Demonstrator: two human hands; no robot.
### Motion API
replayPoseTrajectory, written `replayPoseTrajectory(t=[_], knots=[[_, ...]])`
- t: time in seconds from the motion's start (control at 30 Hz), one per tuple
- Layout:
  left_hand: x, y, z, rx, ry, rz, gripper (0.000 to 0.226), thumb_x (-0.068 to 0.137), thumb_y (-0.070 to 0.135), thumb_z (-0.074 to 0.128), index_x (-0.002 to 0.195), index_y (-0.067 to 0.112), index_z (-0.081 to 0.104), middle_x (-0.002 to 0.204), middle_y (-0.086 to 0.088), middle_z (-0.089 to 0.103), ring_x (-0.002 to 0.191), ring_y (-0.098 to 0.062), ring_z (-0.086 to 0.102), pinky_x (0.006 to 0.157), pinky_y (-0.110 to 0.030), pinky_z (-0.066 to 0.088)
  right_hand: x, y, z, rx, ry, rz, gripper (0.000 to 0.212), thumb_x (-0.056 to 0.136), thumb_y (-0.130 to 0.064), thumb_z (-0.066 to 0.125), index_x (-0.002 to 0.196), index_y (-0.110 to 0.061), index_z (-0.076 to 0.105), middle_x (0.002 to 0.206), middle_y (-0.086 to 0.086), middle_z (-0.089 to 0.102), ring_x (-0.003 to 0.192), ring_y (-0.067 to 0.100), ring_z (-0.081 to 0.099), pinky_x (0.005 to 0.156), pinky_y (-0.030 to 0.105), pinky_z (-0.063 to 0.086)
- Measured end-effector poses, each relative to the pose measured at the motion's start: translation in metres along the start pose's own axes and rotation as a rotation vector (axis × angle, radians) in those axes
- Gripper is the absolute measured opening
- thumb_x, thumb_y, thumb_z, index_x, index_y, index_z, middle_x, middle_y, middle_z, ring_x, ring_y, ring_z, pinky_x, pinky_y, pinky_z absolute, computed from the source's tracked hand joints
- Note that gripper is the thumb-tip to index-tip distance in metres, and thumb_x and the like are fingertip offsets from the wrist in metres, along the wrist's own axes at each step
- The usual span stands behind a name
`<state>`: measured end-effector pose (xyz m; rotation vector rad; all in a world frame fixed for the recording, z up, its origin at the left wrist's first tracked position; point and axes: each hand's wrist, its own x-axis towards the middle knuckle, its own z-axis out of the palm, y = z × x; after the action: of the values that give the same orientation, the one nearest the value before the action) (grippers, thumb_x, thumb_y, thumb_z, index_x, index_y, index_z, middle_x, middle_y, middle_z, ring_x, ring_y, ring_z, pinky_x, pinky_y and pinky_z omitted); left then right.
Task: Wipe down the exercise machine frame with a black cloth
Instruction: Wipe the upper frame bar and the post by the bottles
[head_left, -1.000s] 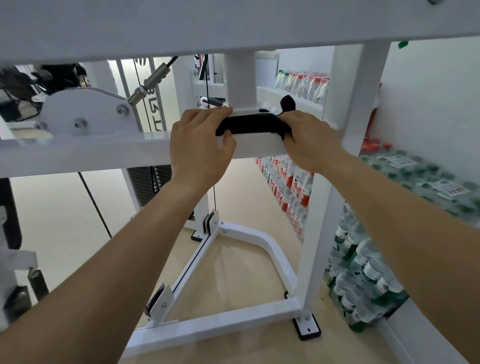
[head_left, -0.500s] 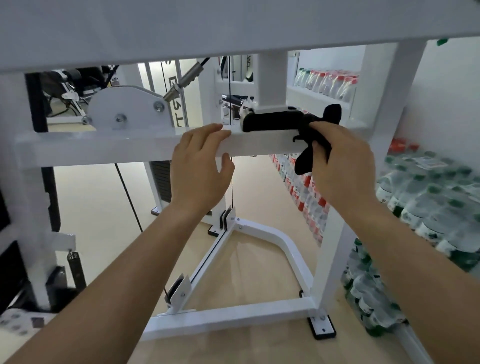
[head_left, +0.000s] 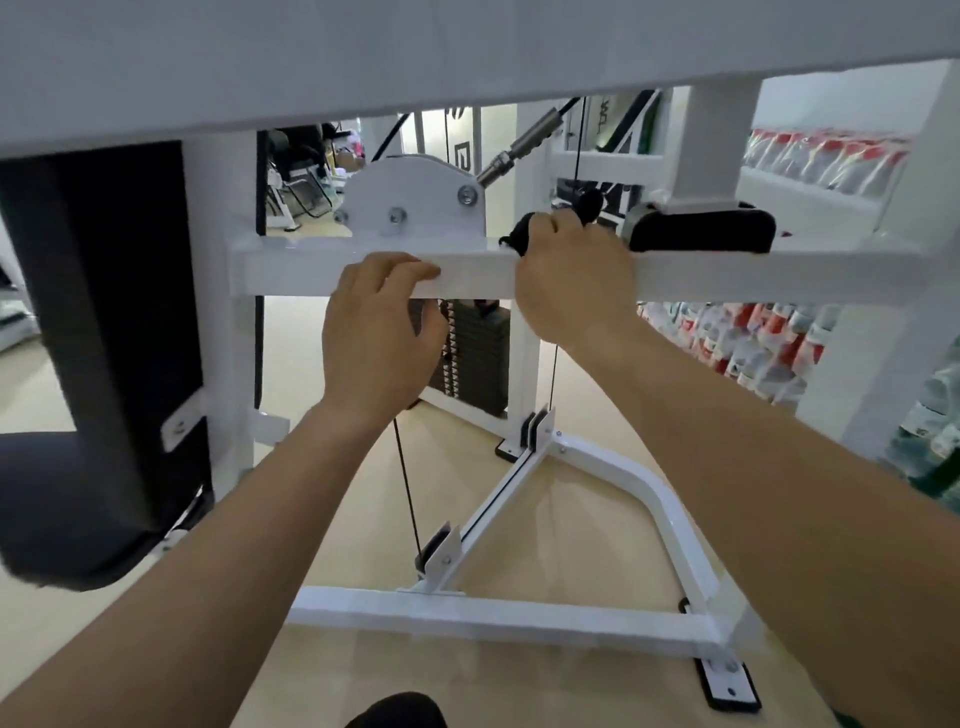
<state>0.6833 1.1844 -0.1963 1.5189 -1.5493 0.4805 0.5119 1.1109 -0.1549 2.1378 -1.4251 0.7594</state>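
Head view: right hand (head_left: 571, 283), clutching black cloth (head_left: 521, 235), has slid left toward left hand (head_left: 379, 343) (gripping crossbar (head_left: 779, 273)).

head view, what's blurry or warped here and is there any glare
Head view: bottle packs at right and the black seat at left are smeared; head view: wide-angle bending tilts the top frame beam; head view: soft sheen on the floor, left hand and right hand fairly sharp.
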Motion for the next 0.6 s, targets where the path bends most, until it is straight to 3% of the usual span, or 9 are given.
replayPoseTrajectory(t=[0.23,0.37,0.5,0.6], knots=[[-0.009,-0.026,-0.016,0.015,0.076,-0.032,0.035,0.086,0.02,0.055,0.118,0.015,0.068,0.122,-0.003,0.064,0.113,-0.024,0.055,0.094,-0.029,0.04,0.013,-0.083,0.018,0.197,0.11,-0.16,0.031,0.089,-0.017,0.052,0.119,-0.014,0.059,0.112,0.007,0.065,0.093,0.03,0.062,0.076,0.034,0.04],[-0.009,-0.059,-0.028,0.079,0.05,-0.134,0.039,0.089,0.014,0.059,0.128,0.019,0.062,0.13,0.001,0.061,0.119,-0.021,0.052,0.096,-0.022,0.032,0.029,-0.12,0.025,0.23,0.093,-0.247,0.031,0.088,-0.016,0.056,0.118,-0.017,0.059,0.115,0.003,0.065,0.095,0.028,0.063,0.076,0.033,0.041],[0.002,-0.08,-0.036,0.089,0.021,-0.204,0.05,0.093,0.019,0.059,0.142,0.025,0.051,0.139,0.007,0.056,0.126,-0.018,0.049,0.097,-0.024,0.036,0.037,-0.124,0.032,0.228,0.114,-0.309,0.029,0.093,-0.02,0.052,0.121,-0.021,0.058,0.117,-0.001,0.064,0.095,0.026,0.064,0.071,0.032,0.037],[0.006,-0.07,-0.033,0.041,-0.015,-0.129,0.055,0.091,0.02,0.061,0.143,0.029,0.048,0.139,0.01,0.055,0.126,-0.015,0.049,0.097,-0.023,0.038,0.033,-0.112,0.03,0.255,0.103,-0.338,0.035,0.094,-0.026,0.053,0.128,-0.022,0.056,0.122,-0.001,0.064,0.098,0.026,0.064,0.076,0.035,0.044]])
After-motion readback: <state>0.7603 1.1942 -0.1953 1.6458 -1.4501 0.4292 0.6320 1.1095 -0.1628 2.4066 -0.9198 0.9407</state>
